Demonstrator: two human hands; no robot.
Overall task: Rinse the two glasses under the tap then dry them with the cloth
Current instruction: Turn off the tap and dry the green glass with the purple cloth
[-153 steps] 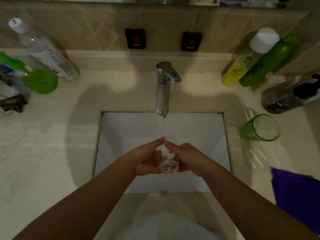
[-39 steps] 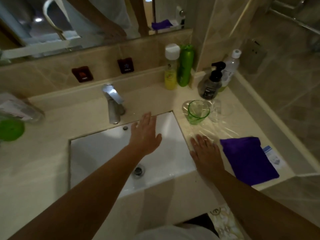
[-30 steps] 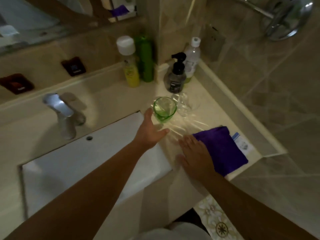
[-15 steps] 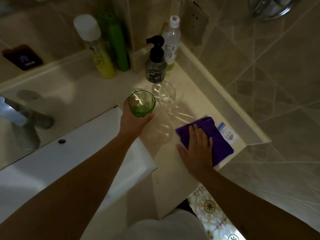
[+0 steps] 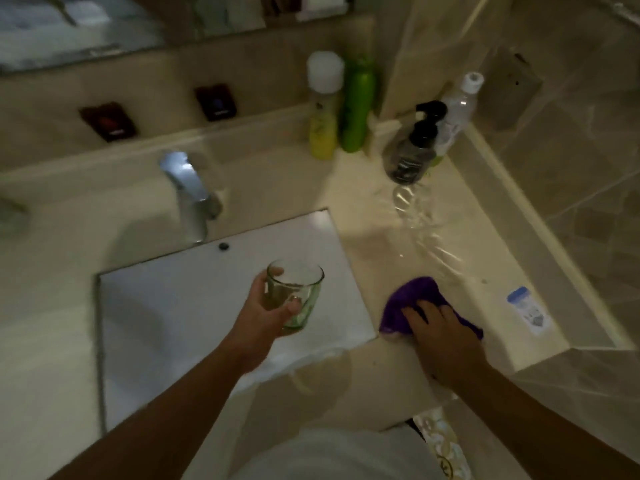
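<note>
Gripping the green glass (image 5: 295, 296) around its side, the left hand (image 5: 268, 315) holds it upright above the right half of the white sink (image 5: 166, 306), with the thumb against the near wall and fingers curled round the far one. The tap (image 5: 188, 194) stands at about eleven o'clock from the glass, well apart, and nothing lies between them (only open basin). The right hand (image 5: 440, 336) presses down on the purple cloth (image 5: 414, 294), its fingers bunching the fabric; the cloth sits on the table (image 5: 374, 237) just beside the sink's right edge, at three o'clock from the green glass. The clear glass (image 5: 412, 209) stands on the table at one o'clock from the cloth, its outline faint and hard to read, touching or nearly touching the dark pump bottle (image 5: 414, 150) behind it. A clear bottle with a white cap (image 5: 457, 109) leans in the corner at one o'clock from the pump. A yellow bottle (image 5: 323, 109) and a green bottle (image 5: 356, 105) stand side by side against the back ledge. A small blue-and-white sachet (image 5: 528, 310) lies at three o'clock from the cloth.
</note>
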